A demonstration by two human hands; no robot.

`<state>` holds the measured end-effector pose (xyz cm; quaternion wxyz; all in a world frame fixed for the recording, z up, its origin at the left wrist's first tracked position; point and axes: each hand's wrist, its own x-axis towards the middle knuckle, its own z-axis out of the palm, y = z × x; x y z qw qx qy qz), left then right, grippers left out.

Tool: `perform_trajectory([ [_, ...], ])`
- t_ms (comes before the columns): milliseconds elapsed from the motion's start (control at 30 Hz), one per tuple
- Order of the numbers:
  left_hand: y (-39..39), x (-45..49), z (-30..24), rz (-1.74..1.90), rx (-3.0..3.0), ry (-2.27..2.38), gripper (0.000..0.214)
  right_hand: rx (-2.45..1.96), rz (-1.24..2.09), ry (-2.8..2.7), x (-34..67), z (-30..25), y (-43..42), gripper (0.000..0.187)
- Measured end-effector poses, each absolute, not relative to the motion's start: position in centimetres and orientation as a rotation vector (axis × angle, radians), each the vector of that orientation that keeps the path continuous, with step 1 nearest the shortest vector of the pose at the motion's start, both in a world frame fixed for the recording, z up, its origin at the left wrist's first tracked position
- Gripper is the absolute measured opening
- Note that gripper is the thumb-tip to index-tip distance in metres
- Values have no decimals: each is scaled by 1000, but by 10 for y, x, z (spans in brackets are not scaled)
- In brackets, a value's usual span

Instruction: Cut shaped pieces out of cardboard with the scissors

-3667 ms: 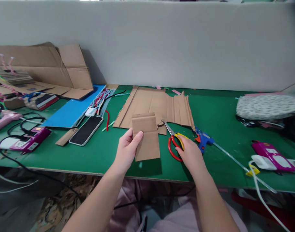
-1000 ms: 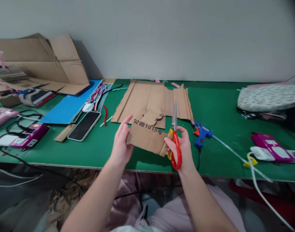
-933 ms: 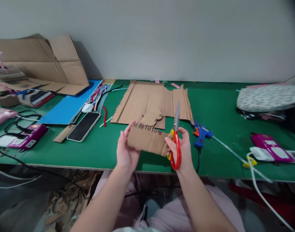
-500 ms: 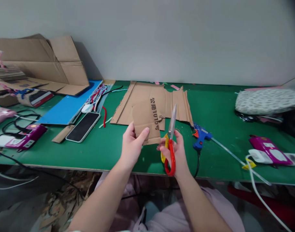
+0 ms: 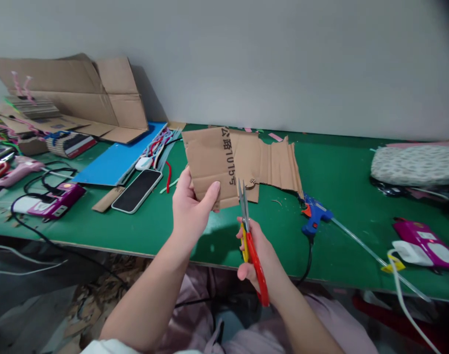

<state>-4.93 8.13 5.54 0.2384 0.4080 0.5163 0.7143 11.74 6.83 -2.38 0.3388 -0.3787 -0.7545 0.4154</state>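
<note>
My left hand point(image 5: 190, 211) pinches the lower edge of a brown cardboard piece point(image 5: 210, 164) with black print, held upright above the green table point(image 5: 331, 172). My right hand point(image 5: 259, 255) grips red and yellow scissors point(image 5: 251, 246). Their blades point up and touch the bottom edge of the cardboard piece, just right of my left thumb. Behind the held piece a larger flat cardboard sheet point(image 5: 276, 162) lies on the table.
A blue glue gun point(image 5: 315, 219) with its cable lies right of the scissors. A phone point(image 5: 136, 190), a blue sheet point(image 5: 116, 160) and coloured cords lie to the left. Pink devices point(image 5: 53, 204) sit left, another magenta device point(image 5: 425, 241) right. Folded cardboard boxes point(image 5: 84, 96) lean at back left.
The cardboard piece was turned and raised higher in my left hand. My right hand brought the scissors lower and left, so the blades now meet the piece's bottom edge.
</note>
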Motion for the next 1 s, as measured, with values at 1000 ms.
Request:
perform_trajectory([
  [1000, 83, -48, 55, 1946, 1117, 1431, 40, -1009, 1222, -1967, 119, -8, 69, 116],
])
